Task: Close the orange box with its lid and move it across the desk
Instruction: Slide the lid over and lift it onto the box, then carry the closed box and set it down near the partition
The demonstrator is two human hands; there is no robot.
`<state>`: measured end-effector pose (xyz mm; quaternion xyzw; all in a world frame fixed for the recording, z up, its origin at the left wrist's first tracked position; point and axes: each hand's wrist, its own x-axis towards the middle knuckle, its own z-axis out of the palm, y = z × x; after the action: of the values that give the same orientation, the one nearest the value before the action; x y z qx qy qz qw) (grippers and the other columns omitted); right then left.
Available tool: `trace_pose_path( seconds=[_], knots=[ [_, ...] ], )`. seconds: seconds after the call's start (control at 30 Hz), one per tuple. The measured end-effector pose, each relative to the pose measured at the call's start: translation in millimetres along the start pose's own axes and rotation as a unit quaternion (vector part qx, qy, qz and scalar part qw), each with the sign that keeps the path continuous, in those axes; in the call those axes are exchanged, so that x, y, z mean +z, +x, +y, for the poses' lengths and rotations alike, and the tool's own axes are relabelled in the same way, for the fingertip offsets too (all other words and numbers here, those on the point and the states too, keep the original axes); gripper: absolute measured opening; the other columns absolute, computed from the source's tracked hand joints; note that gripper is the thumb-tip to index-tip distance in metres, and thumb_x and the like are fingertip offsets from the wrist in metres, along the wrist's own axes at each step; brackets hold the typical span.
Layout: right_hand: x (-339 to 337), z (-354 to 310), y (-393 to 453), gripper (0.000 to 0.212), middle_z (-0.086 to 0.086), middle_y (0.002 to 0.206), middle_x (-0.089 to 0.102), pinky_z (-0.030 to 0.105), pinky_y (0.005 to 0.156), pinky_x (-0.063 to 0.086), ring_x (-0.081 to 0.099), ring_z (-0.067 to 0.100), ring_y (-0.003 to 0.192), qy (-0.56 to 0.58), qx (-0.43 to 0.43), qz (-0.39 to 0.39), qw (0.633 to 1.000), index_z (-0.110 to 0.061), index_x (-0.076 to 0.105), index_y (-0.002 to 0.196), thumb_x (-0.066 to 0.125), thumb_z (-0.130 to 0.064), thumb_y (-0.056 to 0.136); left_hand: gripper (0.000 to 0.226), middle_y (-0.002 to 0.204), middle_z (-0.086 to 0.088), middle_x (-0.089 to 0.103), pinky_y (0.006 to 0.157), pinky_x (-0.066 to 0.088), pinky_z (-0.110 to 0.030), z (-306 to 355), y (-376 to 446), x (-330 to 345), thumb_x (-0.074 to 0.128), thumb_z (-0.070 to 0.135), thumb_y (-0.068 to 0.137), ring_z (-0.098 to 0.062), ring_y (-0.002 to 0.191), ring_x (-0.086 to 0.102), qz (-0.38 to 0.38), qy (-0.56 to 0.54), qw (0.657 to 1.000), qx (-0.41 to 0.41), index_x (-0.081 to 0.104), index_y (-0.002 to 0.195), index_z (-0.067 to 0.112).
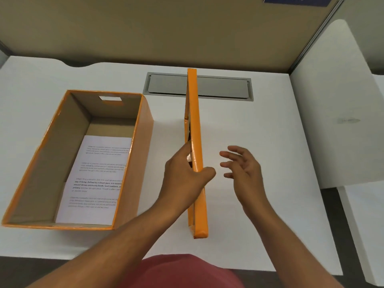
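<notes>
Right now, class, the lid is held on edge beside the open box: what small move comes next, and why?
Probably tip the lid flat and swing it left over the orange box. The left hand holds it upright; the right hand is open and free to steady it.

Print on paper (97,175) inside box (41,163) too small to read. Left hand (185,173) fingers hidden behind lid (196,142); lid underside unseen, edge-on. Blue sign (299,1) cut by top edge. Worktop (259,142) near edge hidden by forearms.

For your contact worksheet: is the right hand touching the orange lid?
Apart. The head view shows white desk between the open right hand and the lid.
</notes>
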<state>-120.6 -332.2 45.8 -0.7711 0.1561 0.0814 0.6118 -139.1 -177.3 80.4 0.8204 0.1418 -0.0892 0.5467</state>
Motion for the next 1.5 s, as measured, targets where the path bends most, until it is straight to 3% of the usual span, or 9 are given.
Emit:
trace_pose_path(
  seconds=[0.13,0.2,0.3,0.4,0.5,0.8,1.07,1.33,1.5],
  knots=[
    [18,42,10,0.032,-0.005,0.133,0.066,0.043,0.097,0.057,0.066,0.018,0.116,-0.012,0.092,-0.028,0.995,-0.032,0.059,0.129,0.057,-0.018,0.1,0.076,0.143,0.009,0.059,0.097,0.057,-0.04,-4,4,-30,0.079,0.016,0.088,-0.017,0.124,0.059,0.008,-0.045,0.999,-0.027,0.044,0.153,0.034],
    [27,53,14,0.038,-0.003,0.139,0.06,0.047,0.106,0.052,0.062,0.019,0.12,-0.01,0.15,-0.048,0.987,-0.029,0.054,0.14,0.056,-0.03,0.102,0.083,0.137,0.008,0.064,0.094,0.061,-0.046,-11,7,-49,0.08,0.015,0.085,-0.023,0.122,0.065,-0.006,-0.086,0.995,-0.045,0.039,0.152,0.042],
    [39,56,19,0.045,0.002,0.139,0.054,0.043,0.1,0.05,0.059,0.02,0.109,0.003,0.216,-0.066,0.974,-0.025,0.047,0.146,0.046,-0.043,0.106,0.105,0.136,0.003,0.069,0.091,0.062,-0.053,-26,12,-78,0.077,0.022,0.074,-0.027,0.111,0.074,-0.042,-0.154,0.984,-0.073,0.022,0.158,0.054],
    [50,53,21,0.051,0.005,0.151,0.049,0.05,0.108,0.047,0.053,0.029,0.126,0.023,0.233,-0.05,0.971,-0.025,0.044,0.151,0.045,-0.048,0.106,0.102,0.129,0.006,0.074,0.08,0.063,-0.045,-41,12,-103,0.068,0.017,0.074,-0.027,0.105,0.076,-0.071,-0.189,0.977,-0.072,0.025,0.157,0.057],
    [65,40,16,0.053,0.004,0.156,0.048,0.053,0.113,0.043,0.05,0.031,0.137,0.028,0.199,0.002,0.98,-0.023,0.043,0.154,0.048,-0.043,0.106,0.09,0.13,0.011,0.072,0.085,0.064,-0.044,-51,9,-132,0.066,0.016,0.077,-0.021,0.11,0.075,-0.073,-0.183,0.979,-0.047,0.038,0.154,0.053],
    [145,-25,-31,0.045,-0.011,0.128,0.062,0.035,0.082,0.056,0.065,0.005,0.093,-0.014,0.001,0.084,0.996,-0.03,0.055,0.146,0.06,-0.038,0.102,0.068,0.135,0.007,0.069,0.089,0.063,-0.055,-96,18,-258,0.083,0.063,0.073,-0.021,0.113,0.071,0.091,-0.121,0.988,-0.024,0.064,0.136,0.045],
    [243,-47,-59,0.049,-0.008,0.133,0.061,0.014,0.071,0.048,0.066,0.014,0.103,-0.091,-0.076,0.054,0.991,-0.026,0.052,0.148,0.06,-0.04,0.101,0.059,0.138,0.004,0.069,0.098,0.058,-0.055,-151,25,-344,0.079,0.046,0.087,-0.023,0.112,0.07,0.191,-0.099,0.976,-0.045,0.064,0.142,0.03],
    [283,-38,-53,0.046,0.001,0.144,0.059,0.033,0.094,0.05,0.057,0.013,0.114,-0.139,-0.07,0.079,0.985,-0.024,0.052,0.15,0.053,-0.036,0.106,0.052,0.102,0.02,0.072,0.074,0.06,-0.031,-196,45,-370,0.082,0.04,0.086,-0.008,0.09,0.074,0.153,-0.113,0.98,-0.051,0.07,0.135,0.029],
    [287,-36,-52,0.045,0.002,0.148,0.055,0.039,0.104,0.049,0.058,0.021,0.126,-0.152,-0.08,0.103,0.98,-0.024,0.049,0.151,0.05,-0.036,0.107,0.052,0.115,0.011,0.074,0.076,0.058,-0.03,-211,55,-360,0.081,0.042,0.086,-0.009,0.094,0.073,0.155,-0.105,0.982,-0.034,0.07,0.135,0.027]
  ],
)
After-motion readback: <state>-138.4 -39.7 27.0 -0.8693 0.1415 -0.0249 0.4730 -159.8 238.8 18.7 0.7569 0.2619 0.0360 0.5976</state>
